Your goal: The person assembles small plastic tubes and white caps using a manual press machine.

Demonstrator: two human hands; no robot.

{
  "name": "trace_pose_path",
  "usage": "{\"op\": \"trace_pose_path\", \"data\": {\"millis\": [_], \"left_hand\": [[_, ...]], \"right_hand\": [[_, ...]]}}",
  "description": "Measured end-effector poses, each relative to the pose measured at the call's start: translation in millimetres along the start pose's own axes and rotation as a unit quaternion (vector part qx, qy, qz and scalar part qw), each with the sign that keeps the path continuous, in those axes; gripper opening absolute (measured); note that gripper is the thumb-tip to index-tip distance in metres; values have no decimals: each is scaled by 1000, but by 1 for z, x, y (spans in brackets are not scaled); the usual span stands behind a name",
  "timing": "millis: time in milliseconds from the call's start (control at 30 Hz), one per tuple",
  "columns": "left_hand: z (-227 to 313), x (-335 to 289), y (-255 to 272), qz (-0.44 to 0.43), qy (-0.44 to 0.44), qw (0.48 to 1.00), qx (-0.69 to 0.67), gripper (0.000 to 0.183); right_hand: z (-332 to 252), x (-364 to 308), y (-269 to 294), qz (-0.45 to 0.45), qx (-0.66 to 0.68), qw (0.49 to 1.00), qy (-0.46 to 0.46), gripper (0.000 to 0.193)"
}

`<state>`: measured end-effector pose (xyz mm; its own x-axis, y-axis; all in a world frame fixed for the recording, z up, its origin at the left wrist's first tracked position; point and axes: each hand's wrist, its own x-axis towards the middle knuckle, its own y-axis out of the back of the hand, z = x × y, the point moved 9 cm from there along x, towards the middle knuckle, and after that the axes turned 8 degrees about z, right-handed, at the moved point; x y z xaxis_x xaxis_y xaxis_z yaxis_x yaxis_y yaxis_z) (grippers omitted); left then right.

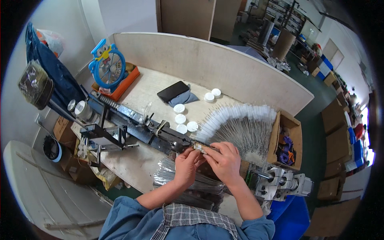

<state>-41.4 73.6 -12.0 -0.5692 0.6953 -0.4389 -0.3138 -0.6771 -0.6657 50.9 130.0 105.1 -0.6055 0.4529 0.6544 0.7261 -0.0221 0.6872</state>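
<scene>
My left hand (186, 168) is closed in a pinch at the end of a long dark metal bench machine (158, 130). Beside it, my right hand (225, 161) has its thumb and fingers pressed together at the same spot. A small pale piece (199, 147) shows at the fingertips; its kind cannot be made out. Just beyond my right hand lies a wide fan of thin metal wires (244, 132) with white tips. Under my wrists is a bundle of shiny thin wires (170, 176), partly hidden by my forearms.
Several round white tubs (180, 119) and a black phone (173, 91) on a grey cloth lie behind the machine. A cardboard box (296, 132) holds purple and orange pieces. Metal shaft blocks (280, 184) stand right. A blue fan (108, 68) stands by an orange tray (130, 80).
</scene>
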Motion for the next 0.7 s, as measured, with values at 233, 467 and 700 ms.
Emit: {"op": "trace_pose_path", "data": {"millis": [233, 467, 700], "left_hand": [[-9, 10, 11, -56, 15, 998, -16, 11], [-1, 2, 4, -38, -5, 999, -14, 23], [-7, 8, 10, -53, 16, 998, -27, 28]], "right_hand": [[-13, 12, -20, -30, 26, 999, -12, 32], [-12, 14, -23, -47, 63, 996, -28, 35], [-13, 14, -15, 5, 49, 998, -39, 34]]}}
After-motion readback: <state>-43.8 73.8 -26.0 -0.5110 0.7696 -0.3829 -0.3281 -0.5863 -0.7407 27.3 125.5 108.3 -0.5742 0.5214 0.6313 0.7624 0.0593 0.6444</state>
